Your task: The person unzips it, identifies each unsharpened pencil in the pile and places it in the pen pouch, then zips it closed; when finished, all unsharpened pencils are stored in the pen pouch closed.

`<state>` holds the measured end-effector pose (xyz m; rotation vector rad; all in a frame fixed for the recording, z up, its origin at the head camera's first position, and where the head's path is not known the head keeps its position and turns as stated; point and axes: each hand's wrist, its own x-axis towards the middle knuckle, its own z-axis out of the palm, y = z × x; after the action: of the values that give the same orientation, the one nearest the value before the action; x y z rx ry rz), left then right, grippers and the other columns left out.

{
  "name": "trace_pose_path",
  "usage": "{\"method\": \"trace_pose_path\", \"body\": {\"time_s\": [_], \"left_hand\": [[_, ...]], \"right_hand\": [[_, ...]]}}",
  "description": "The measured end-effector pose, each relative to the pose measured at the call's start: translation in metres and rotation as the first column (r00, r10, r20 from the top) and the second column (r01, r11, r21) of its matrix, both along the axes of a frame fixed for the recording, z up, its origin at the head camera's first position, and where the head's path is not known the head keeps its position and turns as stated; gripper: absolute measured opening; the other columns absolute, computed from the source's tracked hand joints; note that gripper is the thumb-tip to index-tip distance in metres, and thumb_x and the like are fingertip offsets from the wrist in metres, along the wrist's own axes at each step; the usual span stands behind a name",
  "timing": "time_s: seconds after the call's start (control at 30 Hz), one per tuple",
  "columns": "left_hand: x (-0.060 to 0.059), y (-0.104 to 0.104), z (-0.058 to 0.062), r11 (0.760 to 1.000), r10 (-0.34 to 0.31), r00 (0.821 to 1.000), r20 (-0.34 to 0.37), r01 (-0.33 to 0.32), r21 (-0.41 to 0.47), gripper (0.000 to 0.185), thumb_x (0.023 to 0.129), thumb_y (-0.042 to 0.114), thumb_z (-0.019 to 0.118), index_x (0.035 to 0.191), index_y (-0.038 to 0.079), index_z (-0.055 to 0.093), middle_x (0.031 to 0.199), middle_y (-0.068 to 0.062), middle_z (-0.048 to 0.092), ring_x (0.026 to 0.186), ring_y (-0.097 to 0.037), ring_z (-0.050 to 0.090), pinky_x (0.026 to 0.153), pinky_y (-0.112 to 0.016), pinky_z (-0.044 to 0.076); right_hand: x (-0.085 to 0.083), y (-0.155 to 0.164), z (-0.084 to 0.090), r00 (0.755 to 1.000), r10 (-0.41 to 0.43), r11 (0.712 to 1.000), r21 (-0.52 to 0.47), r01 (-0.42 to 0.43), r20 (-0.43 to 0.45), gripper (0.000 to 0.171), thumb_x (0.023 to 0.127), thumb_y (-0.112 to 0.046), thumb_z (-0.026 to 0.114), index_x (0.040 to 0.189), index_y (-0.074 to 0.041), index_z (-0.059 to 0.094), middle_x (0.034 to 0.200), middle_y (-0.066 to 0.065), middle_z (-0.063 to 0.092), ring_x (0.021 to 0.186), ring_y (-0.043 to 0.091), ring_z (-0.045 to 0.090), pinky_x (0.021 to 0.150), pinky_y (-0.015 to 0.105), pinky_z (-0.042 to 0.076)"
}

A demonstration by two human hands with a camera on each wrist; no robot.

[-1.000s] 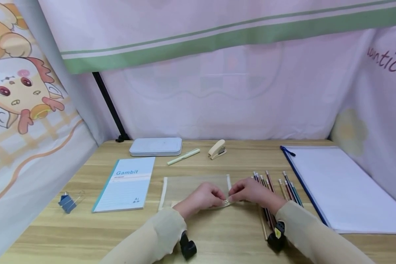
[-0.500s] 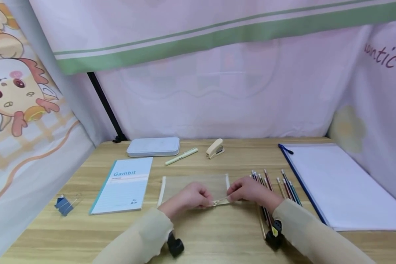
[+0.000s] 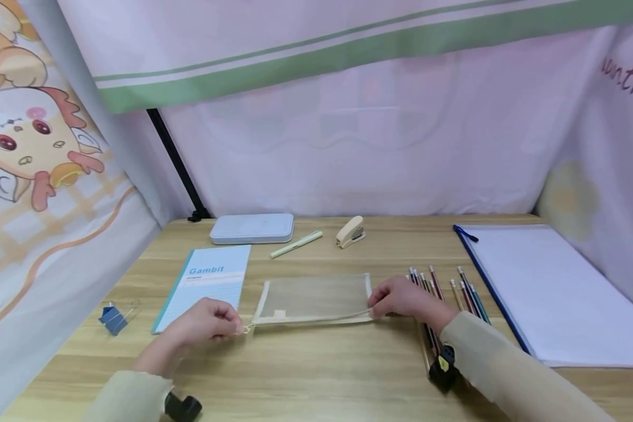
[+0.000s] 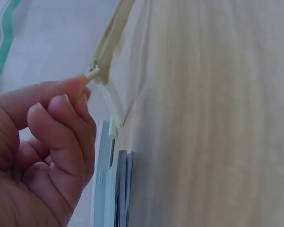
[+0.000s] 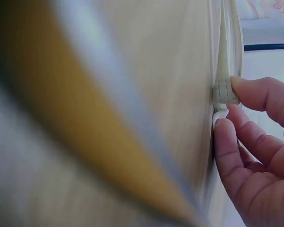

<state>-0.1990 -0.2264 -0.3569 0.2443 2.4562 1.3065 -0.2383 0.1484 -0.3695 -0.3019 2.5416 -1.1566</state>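
A clear mesh zip pouch (image 3: 316,298) with cream edging lies flat in the middle of the wooden desk (image 3: 322,375). My left hand (image 3: 206,319) pinches the zipper pull (image 3: 247,329) at the pouch's near left corner; the pull (image 4: 93,73) shows between thumb and forefinger in the left wrist view. My right hand (image 3: 401,299) pinches the pouch's near right corner (image 5: 223,97). Several coloured pencils (image 3: 443,293) lie just right of that hand.
A blue "Gambit" notebook (image 3: 206,284) lies left of the pouch, with a blue binder clip (image 3: 113,319) further left. At the back are a grey case (image 3: 253,228), a pale green pen (image 3: 296,244) and a cream stapler (image 3: 350,231). A large zip folder (image 3: 543,287) fills the right side.
My left hand has drawn the zipper pull from the pouch's right end to its left corner. The right hand has stayed on the right corner.
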Motion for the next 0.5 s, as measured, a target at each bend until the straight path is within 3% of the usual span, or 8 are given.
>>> {"method": "trace_pose_path", "body": {"time_s": [0.13, 0.37, 0.5], "left_hand": [[-0.001, -0.004, 0.0, 1.0, -0.018, 1.0, 0.011, 0.018, 0.017, 0.012, 0.077, 0.007, 0.067, 0.081, -0.003, 0.062, 0.064, 0.001, 0.055, 0.06, -0.012, 0.049, 0.052, -0.023, 0.043], [-0.012, 0.018, 0.006, 0.994, -0.044, 0.989, -0.14, 0.029, -0.103, 0.028, 0.075, 0.012, 0.074, 0.096, -0.001, 0.061, 0.085, -0.006, 0.059, 0.078, -0.016, 0.052, 0.068, -0.028, 0.046], [-0.025, 0.046, 0.009, 0.983, -0.156, 0.973, -0.171, 0.136, -0.125, 0.043, 0.076, 0.019, 0.075, 0.111, 0.002, 0.058, 0.105, -0.012, 0.059, 0.096, -0.023, 0.055, 0.084, -0.037, 0.048]], "right_hand": [[0.001, 0.0, 0.001, 1.0, 0.003, 1.0, -0.003, -0.003, -0.02, 0.016, 0.069, -0.008, 0.074, 0.084, -0.004, 0.068, 0.075, -0.002, 0.062, 0.068, 0.01, 0.052, 0.061, 0.024, 0.044], [0.005, -0.002, -0.001, 1.0, -0.025, 0.999, -0.041, 0.025, -0.004, 0.018, 0.068, -0.005, 0.074, 0.085, -0.002, 0.067, 0.077, 0.0, 0.062, 0.07, 0.011, 0.052, 0.062, 0.024, 0.045], [0.007, -0.002, -0.002, 0.999, -0.049, 0.998, -0.044, 0.049, -0.004, 0.018, 0.068, -0.006, 0.074, 0.085, -0.003, 0.068, 0.079, 0.0, 0.063, 0.072, 0.012, 0.052, 0.063, 0.024, 0.045]]}}
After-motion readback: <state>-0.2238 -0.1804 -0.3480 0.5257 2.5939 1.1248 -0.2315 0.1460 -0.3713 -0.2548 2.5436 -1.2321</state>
